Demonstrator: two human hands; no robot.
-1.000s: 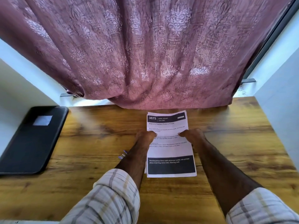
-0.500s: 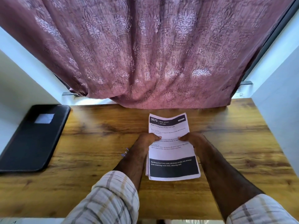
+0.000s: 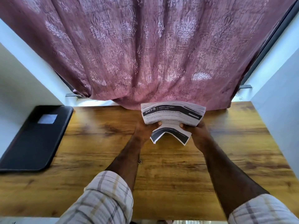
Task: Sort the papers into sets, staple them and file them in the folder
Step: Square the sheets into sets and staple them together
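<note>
Both hands (image 3: 171, 131) grip bent paper stack (image 3: 172, 115); black folder (image 3: 35, 138) closed.

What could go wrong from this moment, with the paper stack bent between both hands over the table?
1. The paper stack is bowed between the left hand and right hand; its far edge fans out, so sheets could slip loose or get out of order.
2. The sharp buckle near its bottom edge may crease the pages.
3. The stack's far edge sits close to the curtain and might snag it. The folder lies well off to the left, so filing needs a long carry.
</note>
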